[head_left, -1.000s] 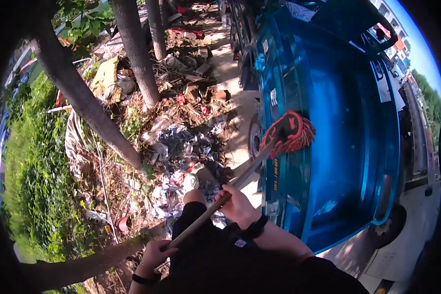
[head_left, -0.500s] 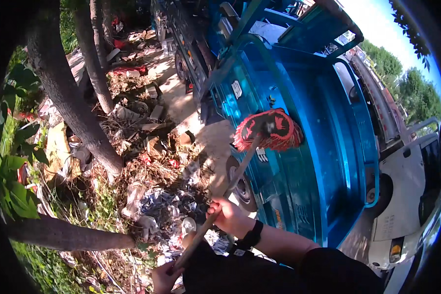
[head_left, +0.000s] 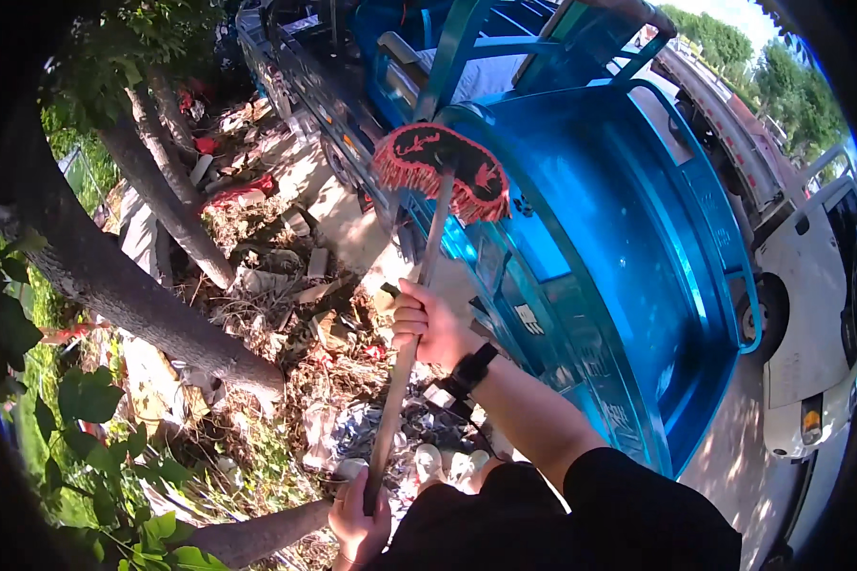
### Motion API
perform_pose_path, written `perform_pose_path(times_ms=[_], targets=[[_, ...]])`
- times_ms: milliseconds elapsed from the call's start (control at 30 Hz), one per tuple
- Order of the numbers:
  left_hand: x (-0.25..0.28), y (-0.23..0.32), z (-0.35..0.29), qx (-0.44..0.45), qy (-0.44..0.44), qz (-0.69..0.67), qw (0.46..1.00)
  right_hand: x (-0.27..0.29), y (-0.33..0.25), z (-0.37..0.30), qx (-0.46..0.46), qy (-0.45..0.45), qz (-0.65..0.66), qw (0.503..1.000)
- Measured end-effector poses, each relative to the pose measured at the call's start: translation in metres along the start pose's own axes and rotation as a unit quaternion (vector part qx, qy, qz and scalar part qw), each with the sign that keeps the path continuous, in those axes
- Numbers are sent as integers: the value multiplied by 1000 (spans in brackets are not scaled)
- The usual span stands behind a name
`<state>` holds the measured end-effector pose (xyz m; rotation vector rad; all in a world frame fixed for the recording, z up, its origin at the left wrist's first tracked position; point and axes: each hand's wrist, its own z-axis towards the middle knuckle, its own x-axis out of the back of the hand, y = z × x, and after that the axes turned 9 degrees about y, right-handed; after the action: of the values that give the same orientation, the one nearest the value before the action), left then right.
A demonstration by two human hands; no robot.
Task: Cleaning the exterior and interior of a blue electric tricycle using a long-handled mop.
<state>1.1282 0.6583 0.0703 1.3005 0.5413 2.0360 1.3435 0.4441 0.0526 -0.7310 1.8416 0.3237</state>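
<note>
Both of my hands hold a mop by its long wooden handle (head_left: 391, 419). My right hand (head_left: 430, 326), with a black band on its wrist, is wrapped around the shaft about halfway up. Lower down, my left hand (head_left: 357, 521) grips the handle's near end. At the far end, the wide mop head (head_left: 448, 164) has a black back and red-pink fringe. It overlaps the upper edge of a blue metal cargo bed (head_left: 619, 257) belonging to a vehicle; whether it touches the metal I cannot tell.
Tree trunks (head_left: 152, 295) lean on the left above ground strewn with litter and dry plant matter (head_left: 267, 324). Leafy branches (head_left: 95, 400) reach in at lower left. A white vehicle (head_left: 809, 352) stands at the right. Other vehicle framework (head_left: 300, 105) lies beyond the bed.
The mop head has moved up and left, from the cargo bed's side panel to near its far corner. The handle is now more upright. Both hands keep their hold, and the view has shifted.
</note>
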Motion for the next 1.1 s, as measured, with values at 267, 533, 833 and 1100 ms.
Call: perform_pose_path(times_ms=[267, 533, 833, 1100], targets=[[27, 59, 81, 18, -9, -20, 1000, -28, -44, 20, 36, -27, 75, 996], [49, 124, 121, -136, -50, 72, 987, -36, -60, -19, -13, -180, 208, 961], [121, 160, 131, -182, -209, 52, 959, -33, 8, -84, 22, -45, 262, 964], [97, 122, 123, -110, -108, 131, 979, -51, -26, -37, 19, 71, 178, 981]])
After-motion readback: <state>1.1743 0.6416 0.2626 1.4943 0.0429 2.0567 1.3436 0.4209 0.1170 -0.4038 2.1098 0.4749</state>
